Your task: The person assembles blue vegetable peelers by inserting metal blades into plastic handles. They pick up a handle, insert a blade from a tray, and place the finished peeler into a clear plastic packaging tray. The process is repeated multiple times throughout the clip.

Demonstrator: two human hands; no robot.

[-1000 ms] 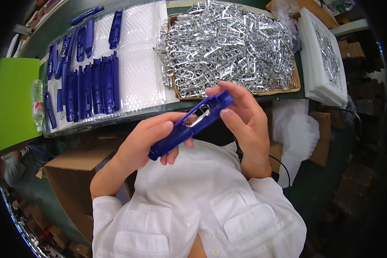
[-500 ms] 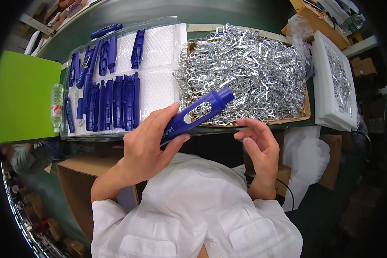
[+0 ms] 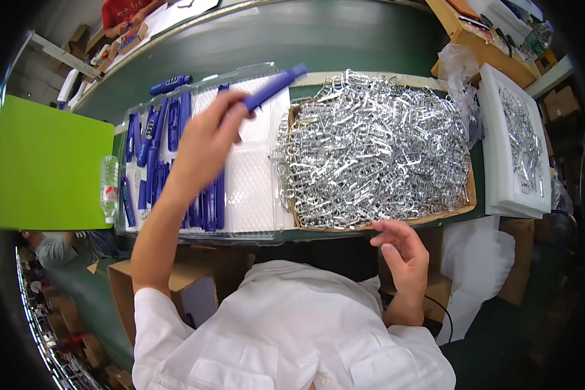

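My left hand (image 3: 205,146) is raised over the clear plastic tray (image 3: 253,224). It grips a blue pen-shaped plastic casing (image 3: 276,88) by one end, with the narrower tip pointing up and to the right. In the tray lie several blue half-shells (image 3: 209,207) and closed blue casings (image 3: 147,140), some hidden behind my left forearm. My right hand (image 3: 406,260) hovers at the front edge of a shallow cardboard box (image 3: 471,188) heaped with shiny metal clips (image 3: 377,149). Its fingers are loosely curled and apart, with nothing in them.
A lime-green board (image 3: 45,169) stands at the left, beside a clear plastic bottle (image 3: 109,188). To the right, white foam trays (image 3: 494,156) hold more metal parts, next to a crumpled plastic bag (image 3: 458,71). Across the green table, a person in red (image 3: 120,13) works.
My left hand has carried the blue casing up and away, from in front of my chest to above the tray. My right hand has barely moved; the view has tilted up.
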